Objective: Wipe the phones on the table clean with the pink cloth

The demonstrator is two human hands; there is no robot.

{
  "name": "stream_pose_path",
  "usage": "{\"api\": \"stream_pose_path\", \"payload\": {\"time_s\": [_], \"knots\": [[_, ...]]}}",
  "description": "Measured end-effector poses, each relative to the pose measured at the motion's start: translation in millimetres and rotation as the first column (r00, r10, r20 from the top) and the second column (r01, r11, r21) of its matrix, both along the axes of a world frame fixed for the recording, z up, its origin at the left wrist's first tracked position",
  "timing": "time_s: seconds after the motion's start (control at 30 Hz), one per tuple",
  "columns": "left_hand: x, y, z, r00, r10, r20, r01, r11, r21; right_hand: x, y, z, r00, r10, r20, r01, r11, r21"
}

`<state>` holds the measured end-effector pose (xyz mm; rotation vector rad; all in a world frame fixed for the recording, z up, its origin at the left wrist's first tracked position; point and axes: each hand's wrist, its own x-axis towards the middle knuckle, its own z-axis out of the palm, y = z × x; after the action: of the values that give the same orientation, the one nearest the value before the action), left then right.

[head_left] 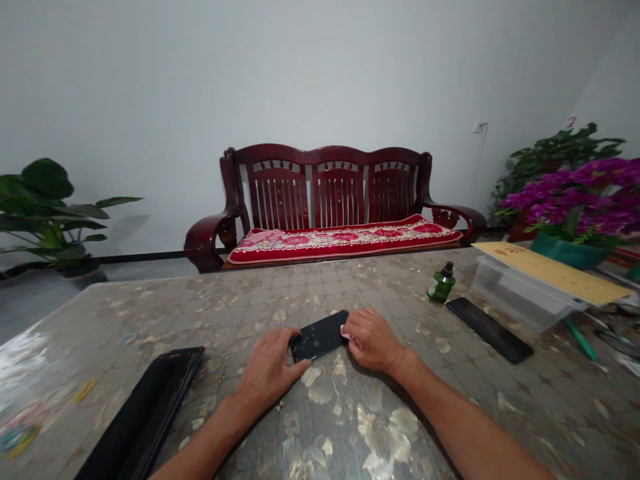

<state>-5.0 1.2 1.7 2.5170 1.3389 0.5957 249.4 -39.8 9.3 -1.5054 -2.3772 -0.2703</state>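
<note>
A black smartphone (320,336) lies screen up on the table, slightly slanted, with pale spots on its dark glass. My left hand (270,363) grips its left end, thumb at the near edge and fingers at the far one. At the right end my right hand (373,339) is closed, fingers bent, around a small whitish wad (345,331) that looks like tissue or cloth. Most of the wad is hidden by the fingers. It touches or hovers just over the phone's right end; I cannot tell which.
A large black tablet-like device (145,413) lies left. Rubber bands (23,437) sit at the far left. To the right are a green bottle (441,283), another black phone (490,329), a clear plastic box (523,293) under yellow card, and a green pen-like object (580,340). A wooden bench (337,193) stands behind.
</note>
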Motion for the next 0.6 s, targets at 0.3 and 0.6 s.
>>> {"api": "stream_pose_path", "payload": {"time_s": [0.3,0.6], "knots": [[5,-10,-0.8,0.994,0.070,-0.090,-0.067,0.997,0.036,-7,1,-5.0,0.997,-0.052,-0.060,0.053,0.998,0.019],[11,-30,0.1,0.985,0.024,-0.169,-0.015,0.998,0.053,-7,2,-9.3,0.989,-0.101,-0.106,0.104,0.994,0.019]]}}
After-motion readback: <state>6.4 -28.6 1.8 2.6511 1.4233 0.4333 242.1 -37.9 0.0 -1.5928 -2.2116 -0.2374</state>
